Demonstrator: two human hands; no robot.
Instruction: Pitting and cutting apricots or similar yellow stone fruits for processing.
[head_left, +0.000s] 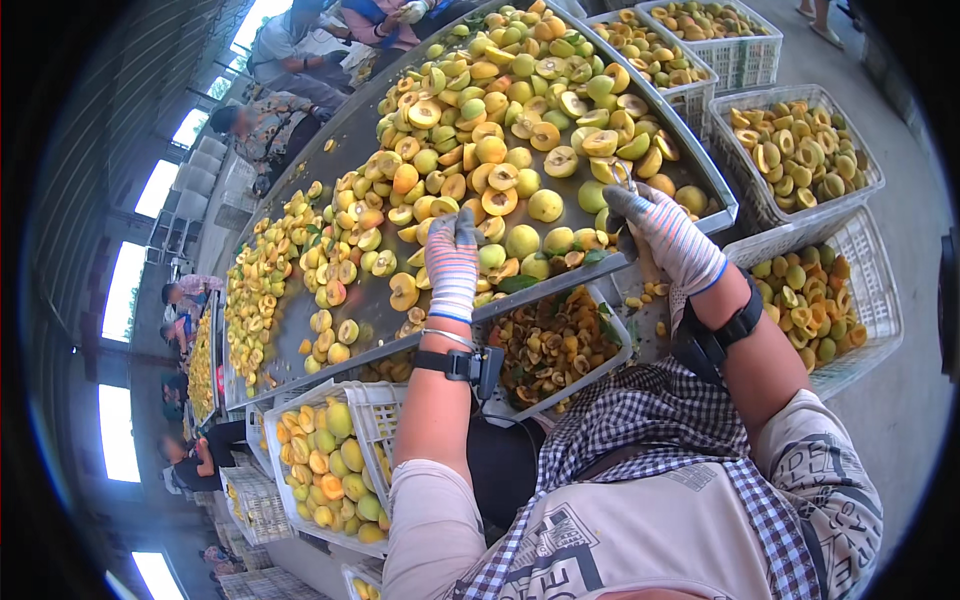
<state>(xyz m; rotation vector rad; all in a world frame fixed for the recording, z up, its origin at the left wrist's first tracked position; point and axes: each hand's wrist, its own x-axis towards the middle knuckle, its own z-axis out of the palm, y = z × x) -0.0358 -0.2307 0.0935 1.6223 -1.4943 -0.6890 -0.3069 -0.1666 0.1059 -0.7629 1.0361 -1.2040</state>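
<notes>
Halved and whole yellow-green stone fruits (491, 150), perhaps apricots, are heaped on a metal table (289, 330) before me. My left hand (453, 259), in a striped knit glove with grey fingertips, is over the fruit at the near edge; its fingers are bent, and whether they hold a fruit cannot be told. My right hand (667, 229), gloved alike, is closed on a small tool with a metal loop (622, 174) at its tip, above the table's near right corner. The tool's handle is mostly hidden in the glove.
Plastic crates of halved fruit stand right (832, 202) and lower left (375, 420). Below the table edge, a tub (619, 352) holds pits and scraps. Several people sit along the far side, one in a patterned shirt (274, 127). The table's raised metal rim (555, 285) runs between my forearms and the fruit.
</notes>
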